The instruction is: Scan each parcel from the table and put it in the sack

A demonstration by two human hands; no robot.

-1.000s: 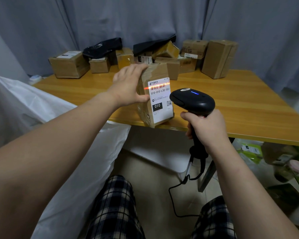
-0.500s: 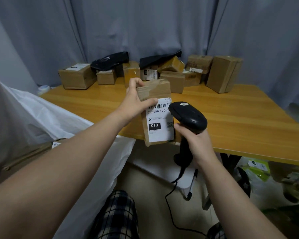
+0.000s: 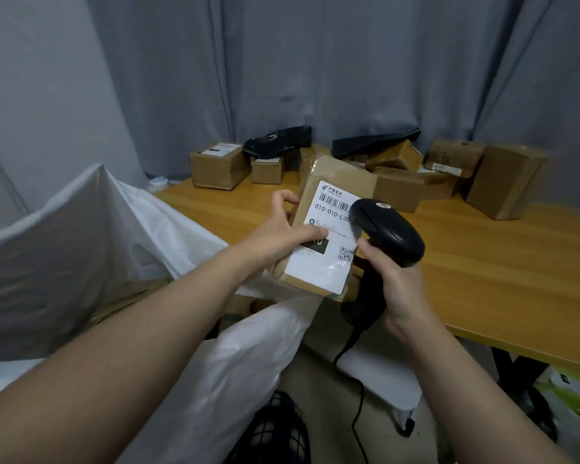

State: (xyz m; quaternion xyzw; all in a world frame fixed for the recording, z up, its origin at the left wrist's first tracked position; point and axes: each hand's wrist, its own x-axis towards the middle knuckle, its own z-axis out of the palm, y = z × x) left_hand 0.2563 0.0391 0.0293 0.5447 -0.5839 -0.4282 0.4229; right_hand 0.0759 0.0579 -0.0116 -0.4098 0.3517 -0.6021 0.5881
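Head view: left hand [image 3: 282, 236] grips the parcel [image 3: 325, 271], sack [image 3: 81, 229] just down-left of it; right hand [image 3: 394, 284] holds the scanner [image 3: 389, 232].

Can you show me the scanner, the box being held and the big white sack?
scanner [image 3: 389, 234]: head view, on its black top.
held box [image 3: 315, 271]: head view, on its white label.
white sack [image 3: 81, 236]: head view, on its raised side wall.
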